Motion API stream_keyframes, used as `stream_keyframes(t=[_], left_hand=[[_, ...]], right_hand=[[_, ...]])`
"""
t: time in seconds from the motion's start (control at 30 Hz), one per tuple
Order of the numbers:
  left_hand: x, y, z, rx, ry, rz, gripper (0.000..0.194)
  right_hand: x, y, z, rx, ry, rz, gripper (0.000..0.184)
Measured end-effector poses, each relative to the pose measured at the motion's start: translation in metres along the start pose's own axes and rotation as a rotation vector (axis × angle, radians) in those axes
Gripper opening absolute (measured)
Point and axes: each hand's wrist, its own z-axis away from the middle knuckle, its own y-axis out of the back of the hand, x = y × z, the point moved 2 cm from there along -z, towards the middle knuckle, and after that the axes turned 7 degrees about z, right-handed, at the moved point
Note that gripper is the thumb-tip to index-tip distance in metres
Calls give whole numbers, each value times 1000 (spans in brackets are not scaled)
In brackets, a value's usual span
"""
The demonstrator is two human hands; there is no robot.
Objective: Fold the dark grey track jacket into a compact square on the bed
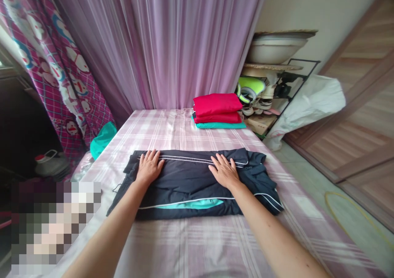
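**Garment of dark navy cloth [187,183] under left hand [150,168] and right hand [224,171]**

Both hands lie open and palm down, fingers spread, gripping nothing. The left hand rests on the garment's far folded edge near its left end. The right hand rests on that same edge farther along, well apart from the left hand, with a line of white piping [197,160] running under its fingertips. The garment lies folded flat beneath both palms, on a bed with a pink-and-white plaid sheet [184,245]. Nearer the body than the hands, a teal lining [192,204] shows along the lower fold, and a loose dark flap of the garment spreads out past the right hand.

Beyond the right hand, toward the far end of the bed, a folded red garment [217,105] sits on a folded teal one [220,125]. Beyond the left hand, a crumpled teal cloth [103,140] lies at the bed's edge against a magenta patterned curtain [46,73]. A sheer lilac curtain [169,44] hangs past the bed's far end. Well to the right of the right hand stand a black metal rack with shoes [257,103], a white plastic sack [310,101] and a wooden door [347,118].
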Motion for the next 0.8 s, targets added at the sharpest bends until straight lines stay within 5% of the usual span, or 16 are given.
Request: stream_keyframes(t=[0.17,0.37,0.6,0.8], left_hand=[[-31,28,8,152,49,-38,51],[-73,48,19,30,192,16,53],[-62,57,17,78,231,22,47],[-57,59,6,99,170,63,43]], right_hand=[[5,-2,2,80,-11,-59,53],[27,15,-2,193,-47,-111,34],[43,44,-21,42,-2,-139,22],[83,50,-20,-75,34,-322,23]])
